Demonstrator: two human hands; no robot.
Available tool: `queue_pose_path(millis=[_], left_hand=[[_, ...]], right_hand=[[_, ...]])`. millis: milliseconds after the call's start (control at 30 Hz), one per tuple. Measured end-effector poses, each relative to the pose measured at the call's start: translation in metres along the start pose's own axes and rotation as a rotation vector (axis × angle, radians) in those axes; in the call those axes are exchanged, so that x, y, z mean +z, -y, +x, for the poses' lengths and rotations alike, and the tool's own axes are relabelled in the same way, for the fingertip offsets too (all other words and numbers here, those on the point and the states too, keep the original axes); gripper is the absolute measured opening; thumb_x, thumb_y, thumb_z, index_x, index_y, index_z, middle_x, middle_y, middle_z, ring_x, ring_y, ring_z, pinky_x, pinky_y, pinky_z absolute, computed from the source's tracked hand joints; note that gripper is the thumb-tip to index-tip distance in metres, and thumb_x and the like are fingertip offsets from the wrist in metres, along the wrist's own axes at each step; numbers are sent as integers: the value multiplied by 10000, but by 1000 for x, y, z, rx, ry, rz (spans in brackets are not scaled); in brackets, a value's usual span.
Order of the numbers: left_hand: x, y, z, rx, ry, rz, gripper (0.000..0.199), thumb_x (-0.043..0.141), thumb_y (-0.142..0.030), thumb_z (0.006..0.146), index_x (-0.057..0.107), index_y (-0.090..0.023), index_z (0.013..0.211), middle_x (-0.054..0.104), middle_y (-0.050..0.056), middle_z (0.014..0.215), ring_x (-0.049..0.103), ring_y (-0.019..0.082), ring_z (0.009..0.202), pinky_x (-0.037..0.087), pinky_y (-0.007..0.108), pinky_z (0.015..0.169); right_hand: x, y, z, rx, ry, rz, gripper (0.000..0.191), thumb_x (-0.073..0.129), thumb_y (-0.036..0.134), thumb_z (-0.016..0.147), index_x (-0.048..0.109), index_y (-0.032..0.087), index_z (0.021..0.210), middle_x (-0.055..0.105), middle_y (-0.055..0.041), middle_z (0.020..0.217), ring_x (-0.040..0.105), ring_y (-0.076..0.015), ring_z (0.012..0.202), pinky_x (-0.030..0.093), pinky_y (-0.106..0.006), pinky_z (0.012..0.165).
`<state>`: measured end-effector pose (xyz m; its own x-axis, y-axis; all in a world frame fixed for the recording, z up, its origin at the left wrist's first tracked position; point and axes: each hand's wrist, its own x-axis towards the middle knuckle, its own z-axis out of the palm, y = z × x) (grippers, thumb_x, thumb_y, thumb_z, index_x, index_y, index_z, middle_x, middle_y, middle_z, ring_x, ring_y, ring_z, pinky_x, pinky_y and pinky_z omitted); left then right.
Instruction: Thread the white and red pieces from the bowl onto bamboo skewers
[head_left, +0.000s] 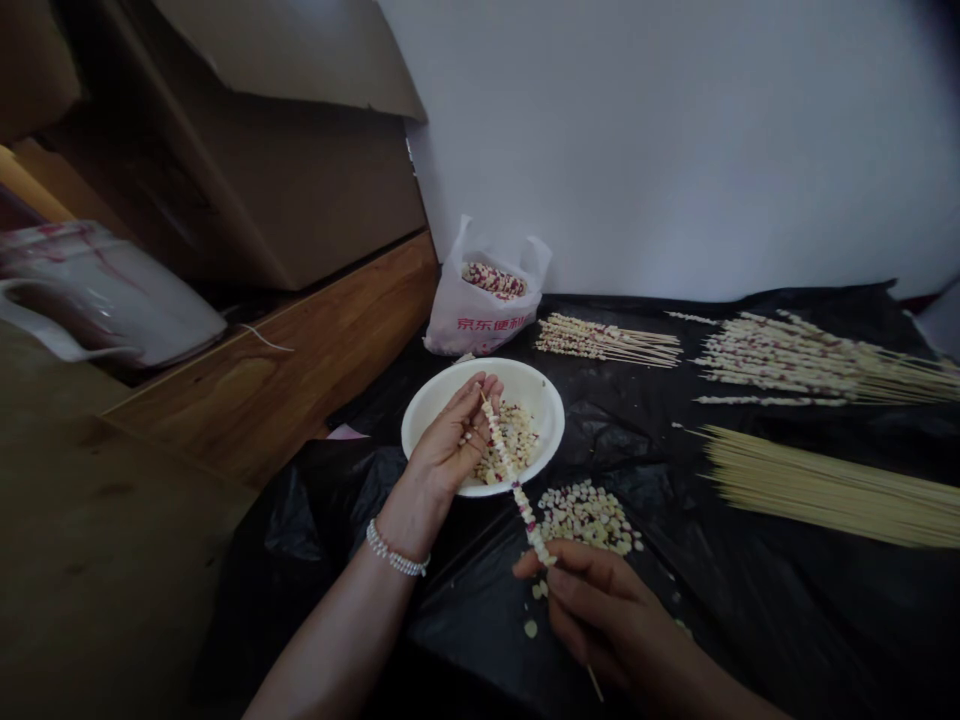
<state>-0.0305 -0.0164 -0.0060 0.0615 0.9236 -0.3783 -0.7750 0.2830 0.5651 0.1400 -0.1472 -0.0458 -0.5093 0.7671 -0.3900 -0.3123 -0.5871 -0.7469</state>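
From afar, I see the right hand (606, 598) with fingers clamped on the loaded skewer (517, 490), which slants over the bowl (549, 405), the left hand (448, 442) curled by its tip, whether gripping I cannot tell.

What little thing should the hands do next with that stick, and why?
Maybe the left hand should thread on one of the loose pieces in the bowl beneath it: a little bare point shows at the tip of the loaded stick, nearby.
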Motion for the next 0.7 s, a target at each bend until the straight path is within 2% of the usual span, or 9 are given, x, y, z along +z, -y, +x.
queue_pose_path(millis=[133,267,367,567,700], left_hand=[[0,1,0,8,1,39,565,495,24,896,532,-207,1410,717,94,1216,733,86,812,552,95,629],[0,2,1,-1,-23,8,543,550,-37,903,517,-189,1423,718,102,1205,733,102,889,559,109,694],[0,2,2,3,-20,-1,521,559,-58,908,521,-174,1414,720,110,1192,736,102,871,567,125,724],[3,2,-2,6,-25,34,535,556,-20,882,542,-188,1390,713,126,1211,743,120,865,567,119,663],[4,2,-3,10,-24,10,519,549,-19,889,546,-178,1383,728,113,1176,742,116,869,575,136,719]], right_hand=[[0,1,0,-15,8,-4,407,762,542,747,720,174,915,403,112,410,211,-48,375,116,-190,394],[-2,-3,-1,-24,7,-2,427,768,552,743,720,170,929,429,104,422,223,-47,377,115,-190,391],[-2,-4,-2,-22,4,8,426,769,548,749,726,168,934,433,99,427,230,-49,389,111,-189,397],[-1,-3,-2,-34,2,4,401,761,537,757,723,176,928,415,109,419,206,-50,380,110,-194,392],[-2,-3,0,-25,13,-9,416,744,551,763,715,179,946,412,114,417,194,-52,365,100,-199,373]])
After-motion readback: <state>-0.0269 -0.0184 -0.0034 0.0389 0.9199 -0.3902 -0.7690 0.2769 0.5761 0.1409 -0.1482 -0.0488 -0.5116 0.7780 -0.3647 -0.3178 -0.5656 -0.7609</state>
